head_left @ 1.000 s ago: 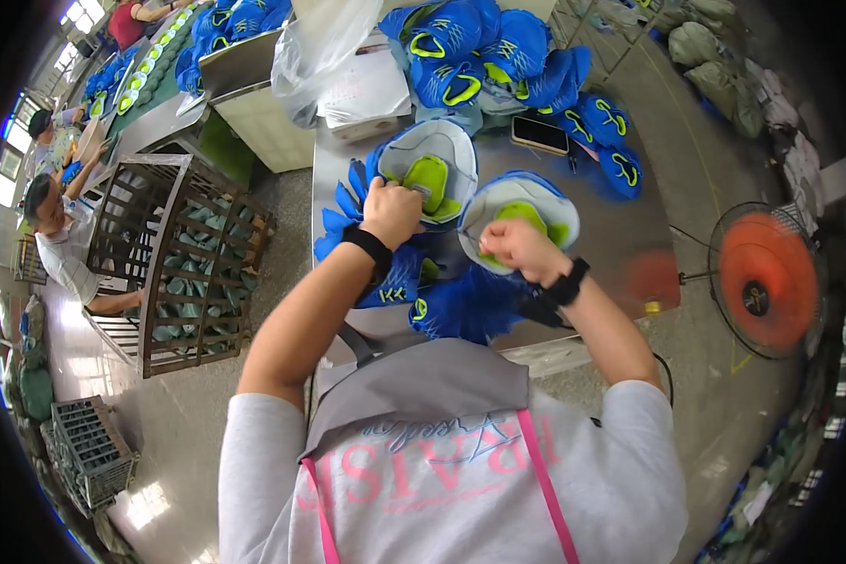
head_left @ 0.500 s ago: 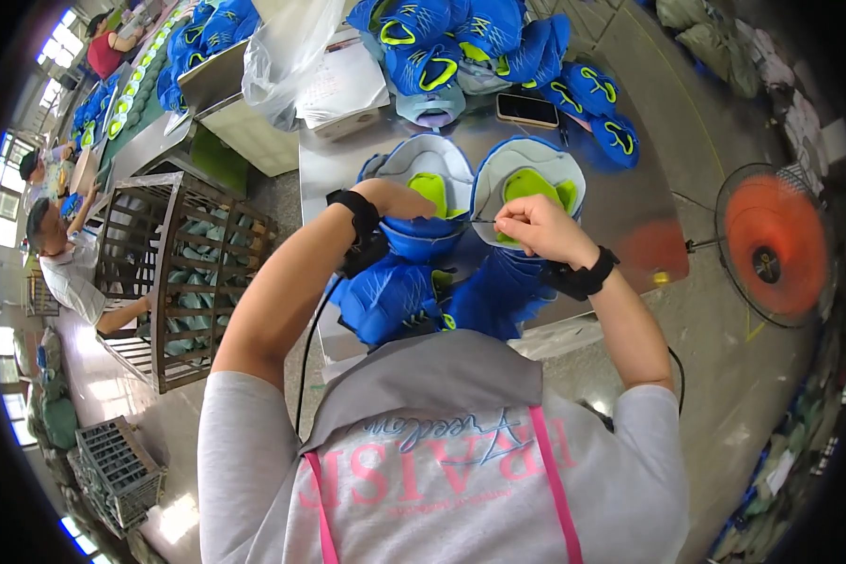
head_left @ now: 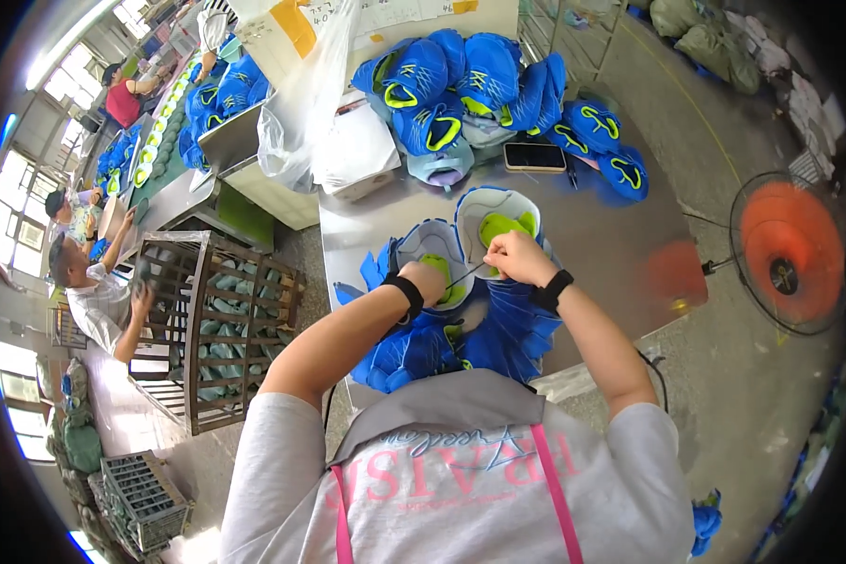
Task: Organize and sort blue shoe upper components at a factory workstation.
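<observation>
Holding shoe uppers [head_left: 461, 254] — left hand [head_left: 427, 278] grip closed on one | right hand [head_left: 513, 258] pinching thin tool [head_left: 464, 274]

**Both hands drawn close together, forearms reaching forward**

The left hand [head_left: 430, 279] is curled into a loose fist, knuckles up, with a black band around the wrist. The right hand [head_left: 514, 257] sits just beside it and a little further forward, fingers pinched together, a black band on its wrist too. Both bare forearms rise from the lower edge and angle inward, elbows bent and spread wide, the hands nearly meeting.
</observation>
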### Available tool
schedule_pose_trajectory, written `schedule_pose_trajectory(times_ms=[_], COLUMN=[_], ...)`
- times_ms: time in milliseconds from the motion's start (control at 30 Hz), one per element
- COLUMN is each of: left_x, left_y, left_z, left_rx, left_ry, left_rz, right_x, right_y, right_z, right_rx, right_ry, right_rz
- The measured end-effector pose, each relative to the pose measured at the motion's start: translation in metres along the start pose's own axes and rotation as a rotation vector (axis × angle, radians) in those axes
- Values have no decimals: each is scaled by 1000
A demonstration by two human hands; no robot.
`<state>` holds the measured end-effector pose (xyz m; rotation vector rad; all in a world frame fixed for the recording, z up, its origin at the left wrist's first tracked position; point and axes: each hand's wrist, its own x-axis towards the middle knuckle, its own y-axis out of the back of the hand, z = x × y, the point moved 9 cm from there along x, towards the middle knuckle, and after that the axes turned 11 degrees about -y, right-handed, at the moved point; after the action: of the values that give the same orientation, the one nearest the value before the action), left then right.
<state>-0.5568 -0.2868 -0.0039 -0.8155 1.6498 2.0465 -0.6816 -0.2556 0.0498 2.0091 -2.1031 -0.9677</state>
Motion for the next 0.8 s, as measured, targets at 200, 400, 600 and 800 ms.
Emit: schedule_pose_trajectory(times_ms=[200,400,600,800], left_x=[-41,-95,-117,-111], left_y=[12,2,-2,-7], left_z=[-18,-26,-24,-34], left_rx=[-184,-440,-1240,-1575], left_ry=[131,266,210,119], left_rz=[458,885,1200,1108], right_x=[-36,-17,-53,-33], right_y=[-19,-85,-59,-51], right_z=[-75,-60,-65,-81], right_rx=[-370,-378,-367,-378], right_ry=[582,446,369,365], right_rz=[520,242,298,232])
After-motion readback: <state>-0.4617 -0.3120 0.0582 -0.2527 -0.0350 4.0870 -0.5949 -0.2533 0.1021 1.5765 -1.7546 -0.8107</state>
